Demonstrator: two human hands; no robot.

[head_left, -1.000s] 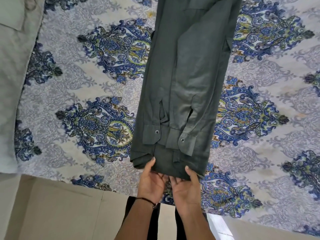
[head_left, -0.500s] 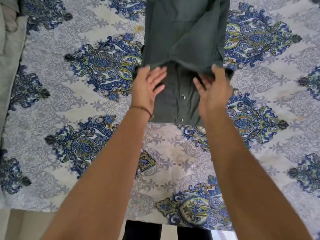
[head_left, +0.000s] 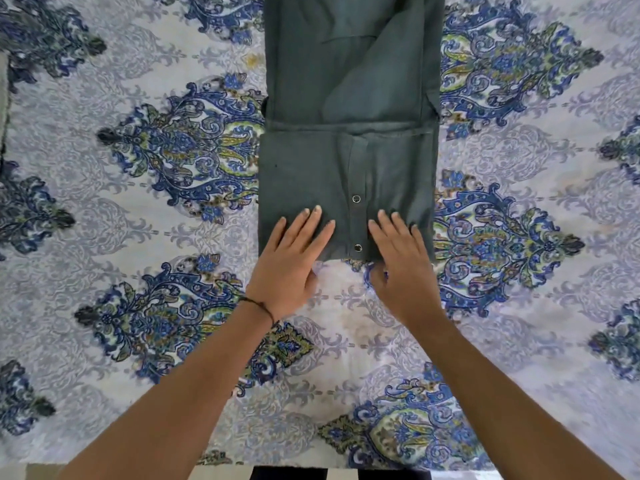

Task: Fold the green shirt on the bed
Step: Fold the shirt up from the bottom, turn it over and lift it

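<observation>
The dark green shirt (head_left: 349,98) lies as a narrow strip in the upper middle of the bed (head_left: 138,237), running off the top of the view. Its near end is doubled over into a flap with two snap buttons showing. My left hand (head_left: 294,258) rests flat on the flap's near left corner, fingers spread. On the near right corner lies my right hand (head_left: 398,265), likewise flat with the fingers apart. Both palms reach over the fold's near edge onto the sheet. Neither hand grips cloth.
The bed wears a pale sheet with blue and green paisley medallions. Its near edge (head_left: 311,467) runs along the bottom of the view, with floor and dark trouser legs below it. A grey strip of bedding shows at the far left edge.
My hands carried the shirt's near end away from me and laid it over the body. They then let go and slid back to lie flat on the new fold's near edge.
</observation>
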